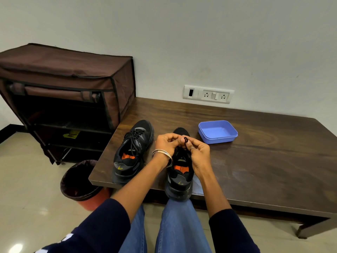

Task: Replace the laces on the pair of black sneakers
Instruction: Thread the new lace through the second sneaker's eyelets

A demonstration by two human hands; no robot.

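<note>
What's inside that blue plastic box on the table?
The shallow blue plastic box shows only its bare blue floor; nothing lies in it. Its near wall hides a thin strip of that floor.

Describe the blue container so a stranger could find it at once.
Start at the dark wooden table against the wall, below the white socket panel. The blue plastic box sits right of the two black sneakers. It is the only blue thing there, shallow, lidless, rectangular with rounded corners.

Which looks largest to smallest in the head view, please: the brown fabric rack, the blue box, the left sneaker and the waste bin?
1. brown fabric rack, clearly the largest.
2. waste bin and left sneaker: these look alike; the table hides part of the bin, so I will not rank them.
3. blue box, the smallest, though it sits farther away.
</note>
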